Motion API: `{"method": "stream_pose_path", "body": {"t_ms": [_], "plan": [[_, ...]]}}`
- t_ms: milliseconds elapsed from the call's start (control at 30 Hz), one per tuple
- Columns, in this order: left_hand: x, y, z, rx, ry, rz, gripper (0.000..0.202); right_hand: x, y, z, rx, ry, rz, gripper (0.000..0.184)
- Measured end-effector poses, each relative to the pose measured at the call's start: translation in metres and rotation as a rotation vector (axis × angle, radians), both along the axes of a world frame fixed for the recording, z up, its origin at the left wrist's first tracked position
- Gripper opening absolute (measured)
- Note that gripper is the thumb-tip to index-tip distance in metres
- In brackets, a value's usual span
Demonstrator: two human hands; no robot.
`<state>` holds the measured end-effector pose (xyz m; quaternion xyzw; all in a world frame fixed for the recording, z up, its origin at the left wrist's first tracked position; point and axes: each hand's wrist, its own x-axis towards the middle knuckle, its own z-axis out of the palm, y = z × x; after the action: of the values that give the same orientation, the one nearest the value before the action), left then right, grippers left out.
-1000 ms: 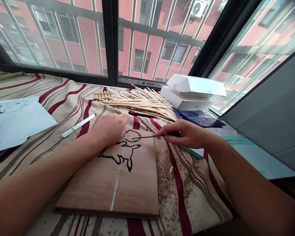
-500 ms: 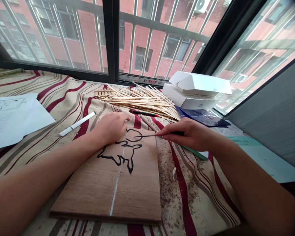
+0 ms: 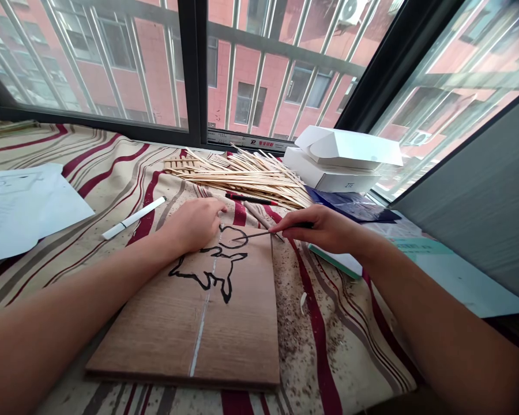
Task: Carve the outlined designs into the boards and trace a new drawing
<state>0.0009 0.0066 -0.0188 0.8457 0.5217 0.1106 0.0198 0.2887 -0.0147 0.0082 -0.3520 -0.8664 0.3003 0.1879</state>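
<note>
Brown wooden board (image 3: 237, 334) on cream-and-red striped cloth (image 3: 90, 190) | left hand (image 3: 192, 226) relaxed, unpinched, fingertips on board's top edge | right hand (image 3: 320, 227) pinching thin black-handled pick (image 3: 255, 233), tip above black animal outline (image 3: 216, 251) near top edge

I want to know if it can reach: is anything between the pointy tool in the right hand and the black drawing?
Nothing visible is in the way. The thin tool in the right hand has its tip over the round part of the black outline on the wooden board. The left hand rests beside the outline, not between them.
</note>
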Motion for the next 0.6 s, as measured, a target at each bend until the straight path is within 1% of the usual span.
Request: {"method": "stream_pose_path", "body": {"t_ms": [167, 233, 333, 467, 600], "plan": [[-0.001, 0.001, -0.001, 0.006, 0.001, -0.014, 0.052, -0.004, 0.011, -0.011, -0.042, 0.086, -0.023, 0.03], [-0.001, 0.002, -0.002, 0.011, -0.005, -0.021, 0.052, -0.004, 0.014, -0.012, -0.069, 0.106, -0.018, 0.03], [-0.001, 0.003, -0.002, 0.02, -0.011, -0.02, 0.053, -0.002, 0.018, -0.009, -0.105, 0.07, 0.003, 0.031], [0.0, 0.004, -0.001, 0.009, -0.018, -0.021, 0.053, -0.002, 0.019, -0.009, -0.088, 0.051, -0.011, 0.031], [-0.001, 0.003, -0.002, 0.006, -0.019, -0.028, 0.054, -0.006, 0.02, -0.012, -0.104, 0.091, 0.066, 0.029]]}}
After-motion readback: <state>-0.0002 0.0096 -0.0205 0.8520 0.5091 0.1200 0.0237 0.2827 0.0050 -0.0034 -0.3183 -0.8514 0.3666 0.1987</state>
